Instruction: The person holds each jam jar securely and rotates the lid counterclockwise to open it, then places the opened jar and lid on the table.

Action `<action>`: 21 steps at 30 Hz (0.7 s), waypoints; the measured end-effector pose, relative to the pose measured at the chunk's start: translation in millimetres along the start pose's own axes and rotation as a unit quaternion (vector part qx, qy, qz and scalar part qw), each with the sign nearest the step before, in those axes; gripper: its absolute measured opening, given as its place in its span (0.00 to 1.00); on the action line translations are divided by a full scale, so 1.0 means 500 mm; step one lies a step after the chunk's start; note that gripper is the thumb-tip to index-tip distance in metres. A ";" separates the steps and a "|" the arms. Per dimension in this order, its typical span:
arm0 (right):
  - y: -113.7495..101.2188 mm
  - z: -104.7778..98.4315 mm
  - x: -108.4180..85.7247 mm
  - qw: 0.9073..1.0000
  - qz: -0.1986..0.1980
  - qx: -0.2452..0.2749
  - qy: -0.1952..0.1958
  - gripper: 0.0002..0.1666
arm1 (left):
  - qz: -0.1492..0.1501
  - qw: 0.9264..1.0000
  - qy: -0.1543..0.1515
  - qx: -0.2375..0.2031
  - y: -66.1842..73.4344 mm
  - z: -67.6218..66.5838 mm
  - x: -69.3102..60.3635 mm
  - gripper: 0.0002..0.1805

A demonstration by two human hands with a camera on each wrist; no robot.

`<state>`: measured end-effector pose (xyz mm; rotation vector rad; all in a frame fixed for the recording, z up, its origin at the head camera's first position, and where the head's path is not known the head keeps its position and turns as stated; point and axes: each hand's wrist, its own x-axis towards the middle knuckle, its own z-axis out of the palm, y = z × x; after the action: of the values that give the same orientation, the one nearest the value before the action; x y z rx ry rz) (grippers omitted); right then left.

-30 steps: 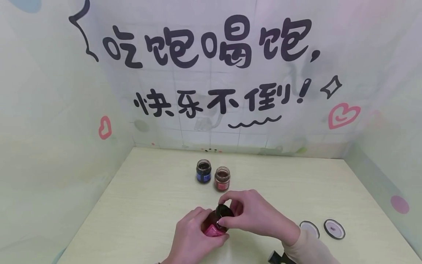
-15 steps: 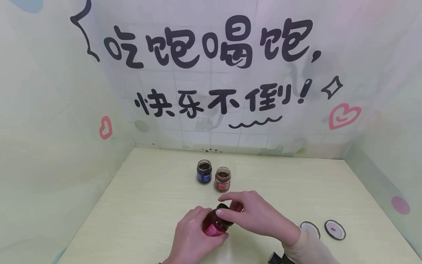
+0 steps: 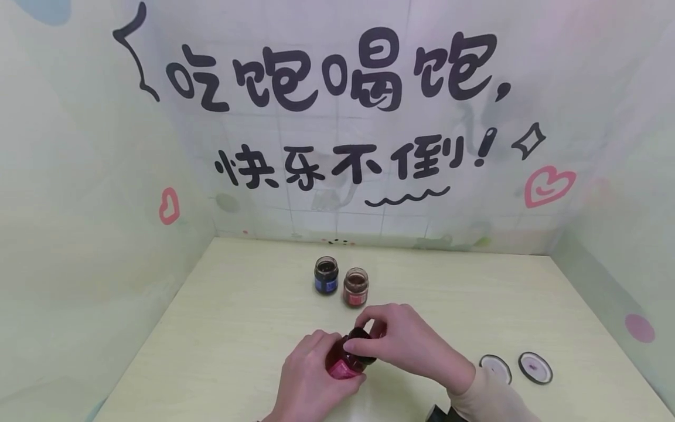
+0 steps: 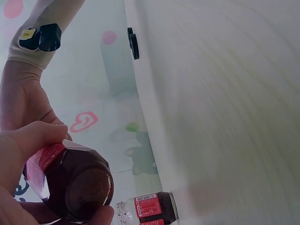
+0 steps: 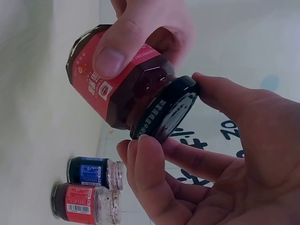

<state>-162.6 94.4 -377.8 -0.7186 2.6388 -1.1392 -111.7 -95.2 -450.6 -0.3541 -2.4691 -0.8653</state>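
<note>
A faceted glass jar with a pink-red label [image 5: 93, 77] and dark contents is gripped round its body by my left hand [image 3: 311, 375], tilted toward the right. Its black lid [image 5: 164, 110] sits on the jar's mouth. My right hand [image 3: 408, 343] pinches that lid by the rim, thumb on one side and fingertips on the other, as the right wrist view shows. In the left wrist view the jar's base [image 4: 89, 192] faces the camera, and the lid is hidden behind the body.
Beyond the hands stand two lidless jars, one blue-labelled [image 3: 326, 285] and one red-labelled [image 3: 355, 296]. Two lids [image 3: 535, 368] lie inside-up on the pale table [image 3: 227, 328] by the right forearm. A printed cloth [image 3: 337, 223] hangs behind the table.
My right fingers have shifted their hold round the lid's rim, lifting partly off and closing on it again. The left hand and jar stay nearly in place.
</note>
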 end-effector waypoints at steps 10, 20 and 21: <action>0.006 -0.003 -0.001 0.999 -0.008 0.032 -0.009 0.13 | -0.021 0.999 -0.023 -0.005 0.002 -0.003 0.003 0.28; 0.008 -0.006 -0.009 0.997 -0.020 0.068 -0.013 0.16 | -0.067 0.996 -0.051 -0.026 0.000 -0.004 0.008 0.27; 0.009 -0.006 -0.009 0.997 -0.021 0.069 -0.012 0.17 | -0.074 0.995 -0.057 -0.030 -0.001 -0.003 0.009 0.27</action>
<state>-161.4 101.3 -379.3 -0.7581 2.5075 -1.3000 -115.2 -96.2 -447.1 -0.2484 -2.6058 -1.0070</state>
